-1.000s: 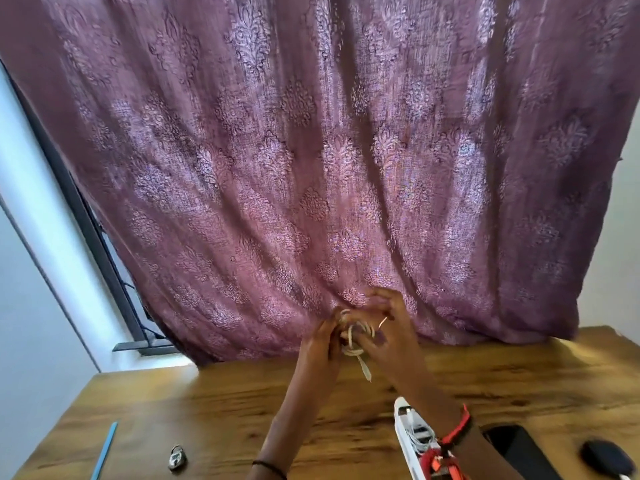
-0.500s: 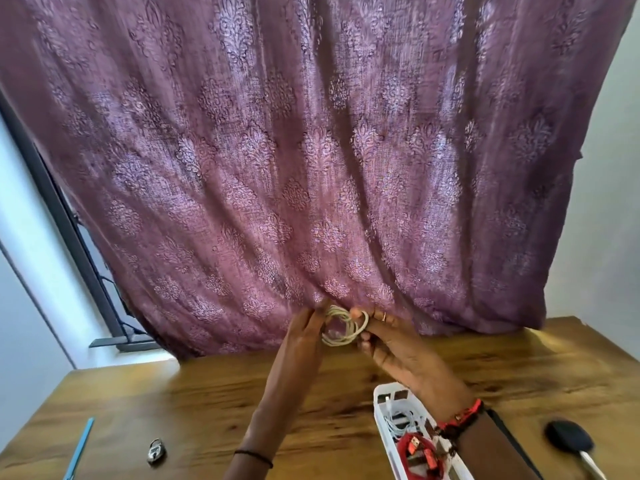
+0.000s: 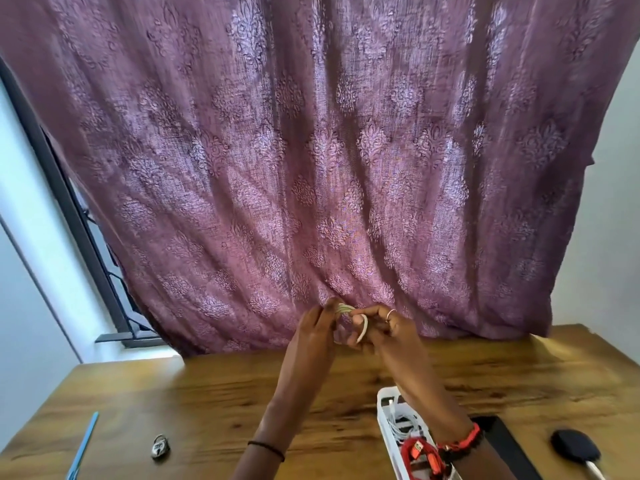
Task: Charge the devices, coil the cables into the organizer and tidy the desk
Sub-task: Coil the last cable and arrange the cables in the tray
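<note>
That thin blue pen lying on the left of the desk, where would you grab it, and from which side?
Pinch the blue pen at its middle, coming straight down from above. It lies flat on the desk, long and thin, so fingers should close across its narrow width.

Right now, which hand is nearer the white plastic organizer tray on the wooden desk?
Right. The right hand hovers past the far end of the white plastic organizer tray, forearm crossing above it. The left hand sits alongside, farther left. Both grip the coiled pale cable.

Purple patterned curtain (image 3: 311, 150) behind wooden desk (image 3: 173, 403)
</note>
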